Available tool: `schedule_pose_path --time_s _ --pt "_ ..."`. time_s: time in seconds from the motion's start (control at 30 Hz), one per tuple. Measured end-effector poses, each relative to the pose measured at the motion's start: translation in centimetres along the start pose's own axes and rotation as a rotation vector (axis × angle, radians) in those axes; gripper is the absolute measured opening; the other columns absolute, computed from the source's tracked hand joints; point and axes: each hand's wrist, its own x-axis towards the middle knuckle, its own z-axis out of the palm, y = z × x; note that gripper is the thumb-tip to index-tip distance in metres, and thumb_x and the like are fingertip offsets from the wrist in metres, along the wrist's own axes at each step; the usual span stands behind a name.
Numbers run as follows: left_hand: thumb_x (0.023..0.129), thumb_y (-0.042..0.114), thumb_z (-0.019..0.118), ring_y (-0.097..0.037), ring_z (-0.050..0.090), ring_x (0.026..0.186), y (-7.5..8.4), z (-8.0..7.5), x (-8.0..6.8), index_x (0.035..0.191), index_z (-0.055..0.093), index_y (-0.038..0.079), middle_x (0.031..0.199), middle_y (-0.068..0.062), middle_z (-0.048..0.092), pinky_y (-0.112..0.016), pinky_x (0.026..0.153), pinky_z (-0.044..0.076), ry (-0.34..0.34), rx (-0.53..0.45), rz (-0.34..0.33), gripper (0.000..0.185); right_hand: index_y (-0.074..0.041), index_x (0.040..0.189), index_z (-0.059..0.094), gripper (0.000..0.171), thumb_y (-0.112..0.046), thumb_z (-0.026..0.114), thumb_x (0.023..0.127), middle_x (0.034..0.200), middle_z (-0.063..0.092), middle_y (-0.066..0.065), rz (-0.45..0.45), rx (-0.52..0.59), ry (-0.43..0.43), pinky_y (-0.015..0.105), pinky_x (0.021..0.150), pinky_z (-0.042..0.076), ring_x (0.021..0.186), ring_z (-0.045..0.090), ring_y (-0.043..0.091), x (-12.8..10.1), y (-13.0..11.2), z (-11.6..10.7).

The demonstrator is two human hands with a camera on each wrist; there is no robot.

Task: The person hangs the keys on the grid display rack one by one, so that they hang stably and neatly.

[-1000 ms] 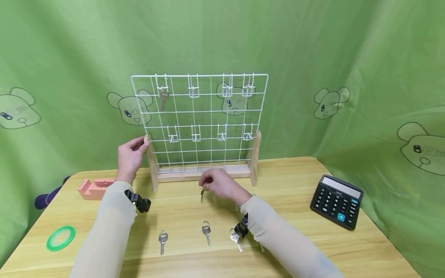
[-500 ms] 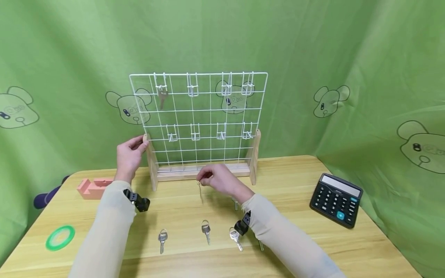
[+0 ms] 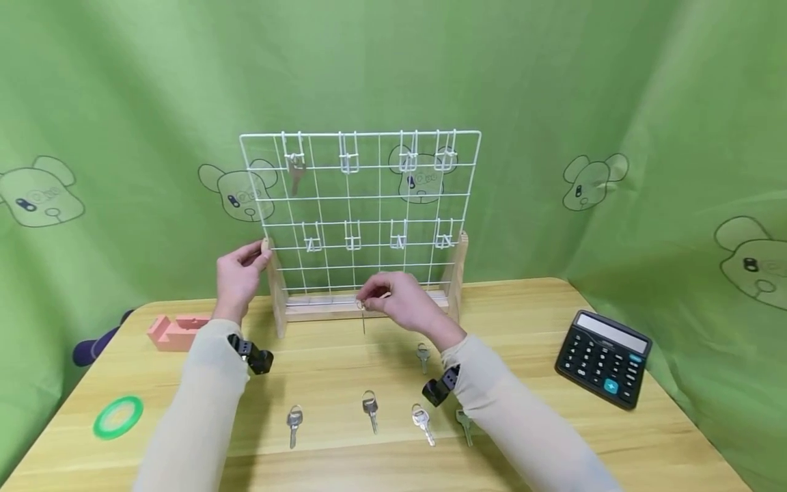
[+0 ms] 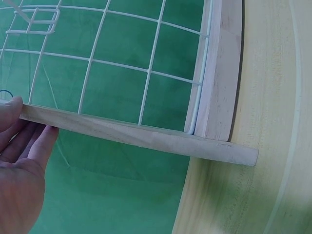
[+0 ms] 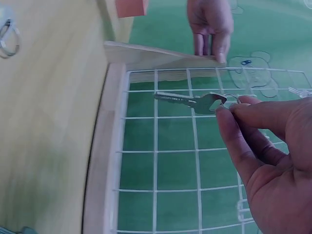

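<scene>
A: Report the right hand (image 3: 402,301).

B: Its grip is a narrow pinch: thumb and fingertips (image 5: 229,109) hold the ring of a small silver metal key (image 5: 190,101). The key hangs blade down above the light wooden worktop (image 3: 553,424), just in front of the lower part of the white wire grid rack on a wooden base (image 3: 363,205).

A: And the left hand (image 3: 238,277)?

B: Its grip is closed on the rack's left wooden upright (image 4: 122,131), thumb on one face and fingers on the other.

A: What is on the rack?

B: One silver key (image 3: 296,172) hangs from the top-left white wire hook (image 3: 294,152). The remaining hooks in both rows carry nothing visible.

A: Items further out?

B: Five loose silver keys (image 3: 371,408) lie on the worktop nearer the person. A black desk calculator (image 3: 604,359) sits at the right, a pink block (image 3: 174,332) behind the left forearm, and a green tape ring (image 3: 118,417) at the left edge. A green cartoon-printed cloth (image 3: 676,137) forms the backdrop.
</scene>
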Motion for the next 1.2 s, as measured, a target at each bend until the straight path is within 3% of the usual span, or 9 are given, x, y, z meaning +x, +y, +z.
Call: schedule_pose_path --time_s 0.5,1.2 --pt "0.098 0.014 0.063 -0.025 0.058 0.118 0.0 0.2 -0.2 0.137 0.054 0.003 0.135 -0.017 0.057 -0.026 0.099 0.048 0.01 0.007 0.022 0.042 -0.008 0.1 0.075 0.014 -0.001 0.069 0.089 0.093 0.067 -0.002 -0.059 -0.023 0.048 0.027 0.076 0.056 0.087 0.062 0.017 0.2 -1.6 -1.9" --pt "0.098 0.013 0.063 -0.024 0.057 0.119 -0.1 0.1 0.0 0.139 0.053 0.004 0.136 -0.016 0.056 -0.025 0.1 0.048 -0.002 -0.003 0.008 0.043 -0.011 0.099 0.074 0.015 -0.001 0.071 0.088 0.095 0.068 -0.001 -0.044 0.016 0.116 0.03 0.077 0.057 0.087 0.063 0.02 0.9 -4.9 -4.3"
